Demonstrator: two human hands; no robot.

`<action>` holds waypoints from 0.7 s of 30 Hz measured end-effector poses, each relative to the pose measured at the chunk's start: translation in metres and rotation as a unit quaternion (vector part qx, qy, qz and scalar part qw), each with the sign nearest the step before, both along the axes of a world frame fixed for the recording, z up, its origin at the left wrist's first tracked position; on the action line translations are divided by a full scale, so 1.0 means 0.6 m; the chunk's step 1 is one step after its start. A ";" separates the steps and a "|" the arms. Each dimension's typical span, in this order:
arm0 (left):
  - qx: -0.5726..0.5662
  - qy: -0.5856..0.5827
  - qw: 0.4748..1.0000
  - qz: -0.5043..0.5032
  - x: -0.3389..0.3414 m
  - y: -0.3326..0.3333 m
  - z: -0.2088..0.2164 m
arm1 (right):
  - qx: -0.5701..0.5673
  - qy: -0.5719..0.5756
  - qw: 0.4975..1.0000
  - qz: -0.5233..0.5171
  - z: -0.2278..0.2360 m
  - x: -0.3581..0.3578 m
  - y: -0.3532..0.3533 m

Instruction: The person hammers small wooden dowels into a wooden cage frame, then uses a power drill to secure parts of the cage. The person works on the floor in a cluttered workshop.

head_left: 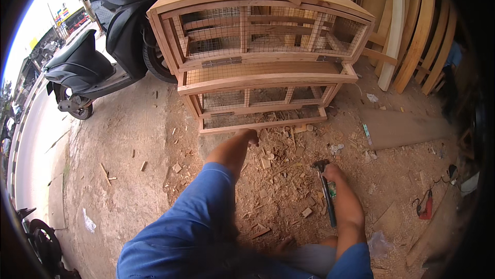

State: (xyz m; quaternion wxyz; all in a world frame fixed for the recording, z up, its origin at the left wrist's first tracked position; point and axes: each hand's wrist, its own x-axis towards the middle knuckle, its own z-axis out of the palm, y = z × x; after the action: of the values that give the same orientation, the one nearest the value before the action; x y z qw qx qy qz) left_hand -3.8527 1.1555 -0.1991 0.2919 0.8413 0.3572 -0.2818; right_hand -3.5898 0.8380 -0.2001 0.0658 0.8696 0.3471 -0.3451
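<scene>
A two-tier wooden cage frame (268, 79) with wire mesh panels stands on the ground ahead of me. My left hand (250, 137) is just below its bottom rail (278, 125), with the fingers curled downward; what they hold, if anything, is hidden. Low on the right, my right hand (334, 172) grips a hammer (328, 199) close to its dark head, and the black handle points back toward me. Wood shavings and small offcuts (265, 163) lie on the ground between my two hands.
A black scooter (124, 31) is parked left of the cage, beside the road. Long boards (394, 31) lean upright at the back right. A flat panel (405, 129) lies on the ground to the right. Further along are a red tool (426, 206) and a clear plastic bag (379, 244).
</scene>
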 end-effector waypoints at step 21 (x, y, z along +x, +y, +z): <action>0.017 -0.238 0.971 0.029 0.134 -0.051 -0.041 | 0.038 -0.025 0.987 0.153 -0.096 -0.017 0.062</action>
State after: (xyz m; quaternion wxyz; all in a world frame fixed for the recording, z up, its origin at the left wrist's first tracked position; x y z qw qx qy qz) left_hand -3.7721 1.1247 -0.2240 0.3621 0.8783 0.3066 -0.0585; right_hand -3.5999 0.8752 -0.2579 0.0934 0.8166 0.4869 -0.2957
